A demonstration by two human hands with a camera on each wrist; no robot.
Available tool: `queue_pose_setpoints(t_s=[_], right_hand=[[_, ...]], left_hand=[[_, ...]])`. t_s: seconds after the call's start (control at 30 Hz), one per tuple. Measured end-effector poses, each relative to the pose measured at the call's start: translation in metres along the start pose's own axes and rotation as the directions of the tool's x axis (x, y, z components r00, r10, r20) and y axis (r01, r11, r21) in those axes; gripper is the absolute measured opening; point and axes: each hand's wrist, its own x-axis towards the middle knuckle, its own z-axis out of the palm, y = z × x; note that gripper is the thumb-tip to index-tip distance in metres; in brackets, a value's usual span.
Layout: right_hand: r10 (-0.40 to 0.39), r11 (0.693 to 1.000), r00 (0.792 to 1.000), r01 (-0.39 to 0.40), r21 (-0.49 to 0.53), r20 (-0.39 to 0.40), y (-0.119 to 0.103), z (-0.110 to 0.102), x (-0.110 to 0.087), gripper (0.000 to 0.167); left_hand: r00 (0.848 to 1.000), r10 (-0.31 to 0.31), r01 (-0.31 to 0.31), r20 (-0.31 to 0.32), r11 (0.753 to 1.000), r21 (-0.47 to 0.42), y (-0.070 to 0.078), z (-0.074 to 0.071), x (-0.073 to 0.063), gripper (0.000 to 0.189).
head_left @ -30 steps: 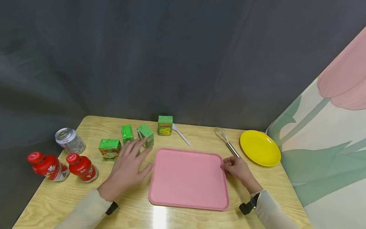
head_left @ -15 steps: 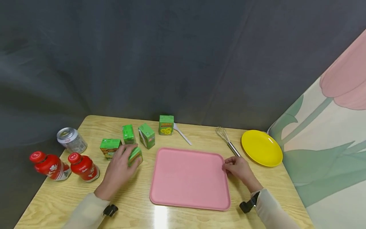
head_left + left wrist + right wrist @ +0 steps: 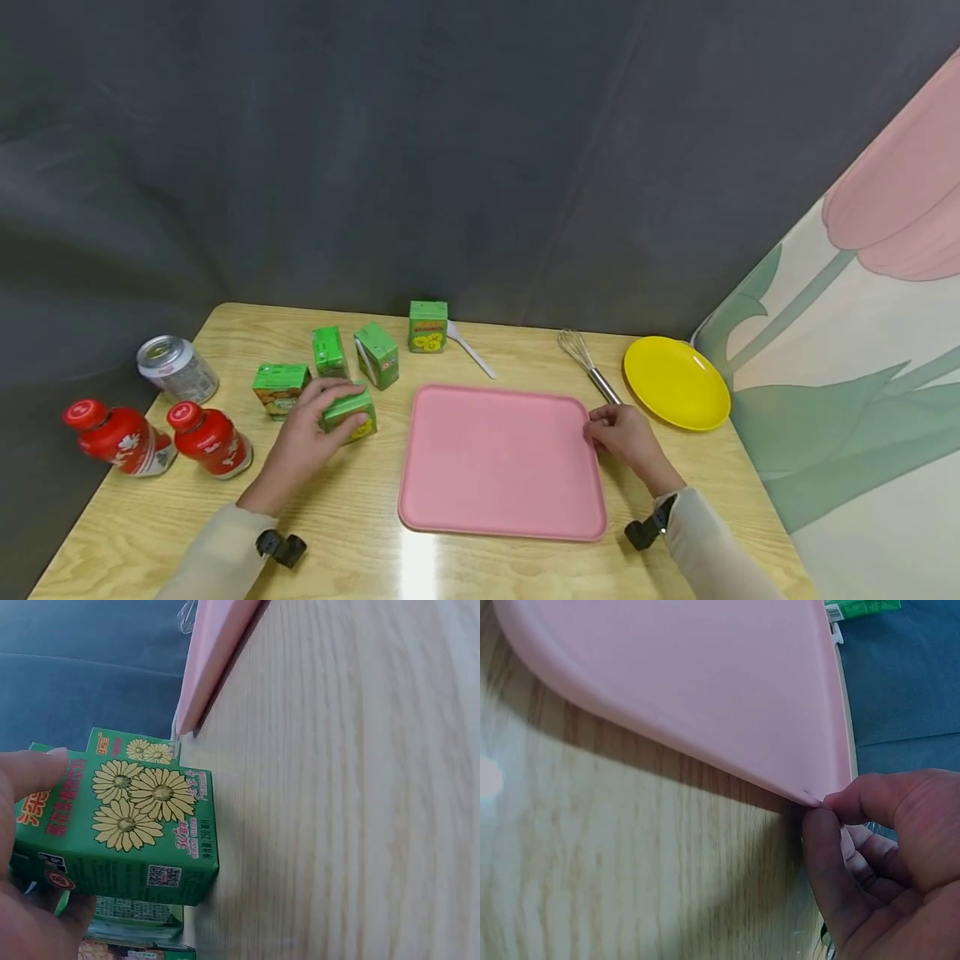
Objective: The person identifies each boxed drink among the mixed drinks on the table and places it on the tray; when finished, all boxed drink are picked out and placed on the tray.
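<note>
My left hand (image 3: 298,442) grips a green drink carton (image 3: 142,806) with yellow flowers printed on its side, thumb on one face and fingers on the opposite one. In the head view this carton stands just left of the pink tray (image 3: 502,462), close over the wooden table. At the tray's right edge my right hand (image 3: 632,446) pinches the rim between thumb (image 3: 826,862) and forefinger. Behind the left hand are more green cartons: one with a brown picture (image 3: 281,388), a narrow one (image 3: 329,352) and one with a straw (image 3: 377,356).
Two red bottles (image 3: 210,442) and a silver can (image 3: 178,368) lie or lean at the left. Another flower carton (image 3: 428,327) and a white plastic utensil (image 3: 472,350) are at the back. A whisk (image 3: 588,367) and a yellow plate (image 3: 677,383) are at the right.
My left hand has come down from over the cartons, its fingers have closed round the nearest carton, and that carton's flowered face has turned into view. The right hand stays at the tray's rim.
</note>
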Motion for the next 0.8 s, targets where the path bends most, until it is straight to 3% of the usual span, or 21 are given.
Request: queue_pose_setpoints(t_s=[0.2, 0.27, 0.43, 0.6, 0.8], right_hand=[[0.001, 1.0, 1.0, -0.001, 0.026, -0.01, 0.001, 0.0, -0.001, 0.024], [-0.001, 1.0, 1.0, 0.002, 0.023, -0.01, 0.001, 0.0, -0.001, 0.024], [-0.01, 1.0, 1.0, 0.01, 0.014, -0.009, 0.002, -0.001, 0.0, 0.023], [-0.004, 1.0, 1.0, 0.004, 0.02, -0.011, 0.003, -0.002, -0.002, 0.024], [-0.018, 0.999, 1.0, 0.018, 0.038, -0.011, -0.001, -0.001, -0.003, 0.025]], left_hand=[[0.995, 0.092, -0.086, -0.043, 0.99, 0.113, 0.0, -0.001, 0.001, 0.041], [0.991, 0.129, -0.123, -0.046, 0.985, 0.12, 0.001, -0.001, 0.002, 0.042], [0.988, 0.157, -0.155, -0.011, 0.982, 0.105, 0.009, -0.001, 0.009, 0.04], [0.984, 0.174, -0.176, 0.032, 0.983, 0.053, 0.028, 0.008, 0.025, 0.037], [0.977, 0.178, -0.168, 0.117, 0.982, -0.089, 0.058, 0.036, 0.046, 0.035]])
